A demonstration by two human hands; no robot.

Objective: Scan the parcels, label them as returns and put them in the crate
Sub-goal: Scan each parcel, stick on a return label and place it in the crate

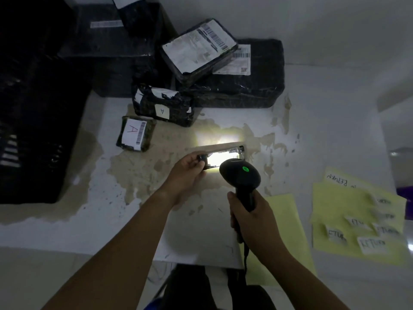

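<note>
Black slatted plastic forms the crate at the left edge of the tabletop; its inside is too dark to tell what it holds. The left hand pinches the left end of a small black-wrapped parcel near the middle of the tabletop, its label washed out by glare. The right hand is curled round the handle of a black scanner, which shows one green light and points at that parcel. Beyond lie four more wrapped parcels: a small one with a red "A" and a barcode, a crumpled one with a slip marked "A", and a flat one with a barcoded shipping label, resting on a big one. Larger dark boxes stand behind them. To the right lie three yellow sheets. The far one reads "RETURN", and another carries several white slips with blurred "RETURN" writing.
</note>
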